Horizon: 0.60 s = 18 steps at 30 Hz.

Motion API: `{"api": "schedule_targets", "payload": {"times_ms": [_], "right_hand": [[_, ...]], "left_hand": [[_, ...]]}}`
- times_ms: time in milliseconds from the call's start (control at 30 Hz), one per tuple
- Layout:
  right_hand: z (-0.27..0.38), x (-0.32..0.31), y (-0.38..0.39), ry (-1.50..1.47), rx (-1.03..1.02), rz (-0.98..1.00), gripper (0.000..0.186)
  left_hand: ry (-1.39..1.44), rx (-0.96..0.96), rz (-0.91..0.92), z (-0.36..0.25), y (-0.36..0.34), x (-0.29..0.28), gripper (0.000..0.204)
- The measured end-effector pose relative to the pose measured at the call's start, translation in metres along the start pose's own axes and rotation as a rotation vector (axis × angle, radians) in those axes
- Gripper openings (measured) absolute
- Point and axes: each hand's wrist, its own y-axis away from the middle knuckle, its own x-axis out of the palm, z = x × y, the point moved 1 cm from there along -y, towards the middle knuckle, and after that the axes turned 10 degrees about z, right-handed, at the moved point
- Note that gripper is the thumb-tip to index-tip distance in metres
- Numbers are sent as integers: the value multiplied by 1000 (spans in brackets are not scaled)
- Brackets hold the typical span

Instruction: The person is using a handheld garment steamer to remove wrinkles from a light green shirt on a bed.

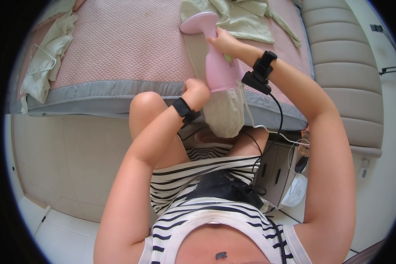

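Observation:
My right hand [225,43] is wrapped around the neck of a pink handheld garment steamer [225,72]. Its wide round head [199,23] points to the left, above the bed. A white cord trails down from the steamer's lower end. Beneath it, a pale green garment [224,115] hangs over the bed's edge toward my lap, and more of the pale green cloth [246,24] lies spread on the bed. Beside the hanging part, my left hand [195,90] is bent inward and closed; its fingertips are hidden, so what it holds does not show.
A pink quilted bed cover [119,44] with a grey border lies ahead, against a beige padded headboard [345,66]. At the left are pale clothes [46,70] with a white hanger [42,59]. A grey bedside cabinet [273,169] stands low right, near a white mask [295,191] and cables.

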Motion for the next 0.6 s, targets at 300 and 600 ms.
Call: {"api": "schedule_targets", "payload": {"times_ms": [300, 600], "right_hand": [[5, -10, -38, -21, -19, 21, 47], [20, -15, -63, -71, 75, 3, 49]], "left_hand": [[16, 28, -23, 0, -11, 6, 59], [-40, 19, -137, -2, -4, 12, 76]]}}
